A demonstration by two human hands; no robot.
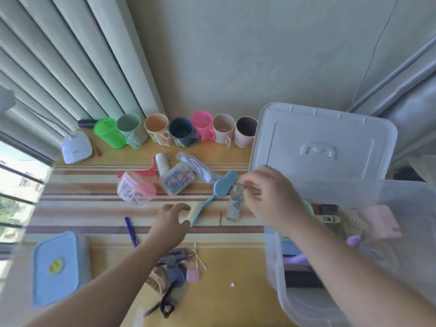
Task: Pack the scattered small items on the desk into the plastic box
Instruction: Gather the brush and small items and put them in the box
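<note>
A clear plastic box [273, 267] stands at the right of the desk with several items inside; its lid [323, 142] leans up behind it. My left hand [173, 224] curls around the end of a pale yellow-green comb [197, 207], which lies against the handle of a blue brush [225, 185]. My right hand [271, 197] pinches the top of a small clear packet [236, 205] just left of the box. Motion blur softens both hands.
Scattered on the striped cloth are a pink-lidded jar [135, 191], a clear case of clips [177, 178], a lint roller [162, 162], a blue pen [131, 230], a hairpin [220, 218], cotton swabs [198, 258] and dark clips [174, 256]. Cups [181, 131] line the back; a blue-lidded container [55, 267] sits front left.
</note>
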